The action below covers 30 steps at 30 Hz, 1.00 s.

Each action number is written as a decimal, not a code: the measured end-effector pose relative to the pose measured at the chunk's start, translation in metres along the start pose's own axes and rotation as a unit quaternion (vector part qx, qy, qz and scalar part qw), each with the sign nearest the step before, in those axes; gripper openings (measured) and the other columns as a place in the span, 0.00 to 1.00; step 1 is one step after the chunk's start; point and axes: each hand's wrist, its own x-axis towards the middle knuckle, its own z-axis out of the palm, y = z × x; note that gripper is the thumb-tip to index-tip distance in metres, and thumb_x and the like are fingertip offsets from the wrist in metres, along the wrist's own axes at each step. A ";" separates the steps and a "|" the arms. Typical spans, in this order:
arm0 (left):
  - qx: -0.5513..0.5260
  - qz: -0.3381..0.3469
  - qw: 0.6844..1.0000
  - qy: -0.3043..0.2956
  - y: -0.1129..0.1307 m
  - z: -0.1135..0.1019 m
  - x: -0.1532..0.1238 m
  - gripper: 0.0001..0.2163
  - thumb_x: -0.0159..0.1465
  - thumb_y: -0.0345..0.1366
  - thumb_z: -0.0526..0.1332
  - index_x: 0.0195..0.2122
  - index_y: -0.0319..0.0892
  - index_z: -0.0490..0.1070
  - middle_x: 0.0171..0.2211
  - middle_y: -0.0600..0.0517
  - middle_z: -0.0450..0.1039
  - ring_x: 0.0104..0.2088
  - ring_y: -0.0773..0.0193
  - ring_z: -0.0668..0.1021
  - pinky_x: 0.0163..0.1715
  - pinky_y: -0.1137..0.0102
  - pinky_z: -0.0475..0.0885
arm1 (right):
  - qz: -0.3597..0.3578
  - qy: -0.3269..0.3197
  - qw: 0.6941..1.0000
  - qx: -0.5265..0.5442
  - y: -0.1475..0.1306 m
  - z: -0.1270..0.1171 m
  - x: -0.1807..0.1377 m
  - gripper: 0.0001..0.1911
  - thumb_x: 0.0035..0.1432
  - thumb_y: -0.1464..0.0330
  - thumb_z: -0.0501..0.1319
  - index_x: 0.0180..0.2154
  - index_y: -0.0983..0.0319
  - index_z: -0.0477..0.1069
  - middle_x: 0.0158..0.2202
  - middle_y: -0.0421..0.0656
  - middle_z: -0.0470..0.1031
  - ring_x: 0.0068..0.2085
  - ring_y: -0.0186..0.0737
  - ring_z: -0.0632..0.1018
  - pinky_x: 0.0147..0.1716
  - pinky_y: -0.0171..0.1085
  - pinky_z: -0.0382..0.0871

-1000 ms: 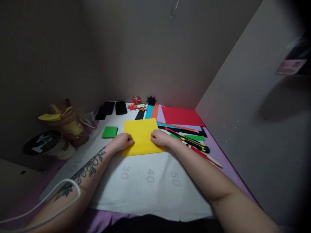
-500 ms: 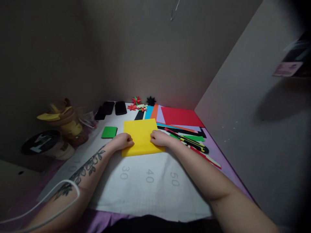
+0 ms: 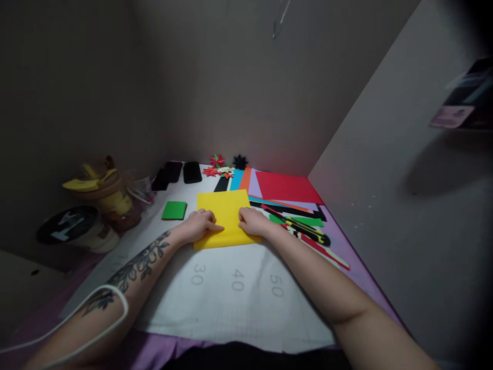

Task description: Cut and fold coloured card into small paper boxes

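Observation:
A yellow sheet of paper [image 3: 225, 209] lies on the white cutting mat [image 3: 231, 298], and both my hands rest on its near half. My left hand [image 3: 201, 224] has its fingers curled, with the index finger stretched out along the paper toward the middle. My right hand [image 3: 249, 221] sits closed, fingertips pressed down on the sheet's right part. The two hands are a few centimetres apart.
A small green square [image 3: 174, 210] lies left of the yellow sheet. Coloured sheets [image 3: 287, 187], a yellow-black utility knife [image 3: 308, 232] and paper strips lie to the right. Folded paper stars [image 3: 217, 160], two black phones [image 3: 191, 171] and jars [image 3: 98, 195] stand at the back and left. Walls close in.
My left hand has slid right over the yellow sheet, its index finger now stretched toward the right hand. The right hand has barely moved.

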 end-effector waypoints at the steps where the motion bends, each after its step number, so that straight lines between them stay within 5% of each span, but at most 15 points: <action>1: 0.007 0.004 1.000 -0.011 0.002 -0.002 0.001 0.13 0.66 0.37 0.54 0.43 0.56 0.77 0.44 0.51 0.71 0.44 0.59 0.69 0.44 0.67 0.59 | -0.008 0.011 1.000 0.001 -0.003 -0.001 -0.002 0.09 0.55 0.68 0.59 0.40 0.61 0.69 0.41 0.46 0.73 0.43 0.42 0.71 0.37 0.36 0.61; 8: 0.031 -0.002 0.997 -0.068 0.005 -0.012 0.007 0.14 0.65 0.39 0.54 0.46 0.59 0.76 0.49 0.50 0.69 0.48 0.56 0.68 0.46 0.65 0.58 | -0.157 0.056 0.986 0.010 -0.046 0.012 -0.027 0.16 0.63 0.71 0.50 0.48 0.64 0.72 0.48 0.49 0.73 0.50 0.43 0.70 0.52 0.40 0.60; 13: 0.022 -0.021 0.997 -0.072 0.005 -0.011 0.007 0.14 0.65 0.38 0.53 0.46 0.59 0.77 0.49 0.48 0.69 0.48 0.55 0.68 0.45 0.64 0.59 | -0.100 0.034 0.994 -0.007 -0.060 0.029 -0.046 0.25 0.64 0.66 0.48 0.58 0.73 0.62 0.61 0.57 0.62 0.62 0.51 0.60 0.60 0.47 0.53; 22: 0.014 -0.060 0.994 -0.094 0.020 -0.025 0.012 0.12 0.64 0.43 0.56 0.44 0.59 0.77 0.50 0.49 0.69 0.49 0.54 0.67 0.46 0.66 0.58 | -0.123 0.044 0.991 0.005 -0.050 0.043 -0.103 0.26 0.61 0.67 0.50 0.59 0.71 0.62 0.62 0.52 0.61 0.64 0.53 0.57 0.62 0.51 0.51; 30: -0.010 -0.059 0.995 -0.083 0.018 -0.023 0.013 0.11 0.62 0.43 0.57 0.42 0.57 0.78 0.50 0.49 0.70 0.48 0.53 0.67 0.46 0.66 0.58 | -0.144 0.052 0.988 0.024 -0.065 0.038 -0.089 0.22 0.61 0.67 0.51 0.55 0.67 0.67 0.59 0.51 0.66 0.64 0.54 0.58 0.61 0.54 0.51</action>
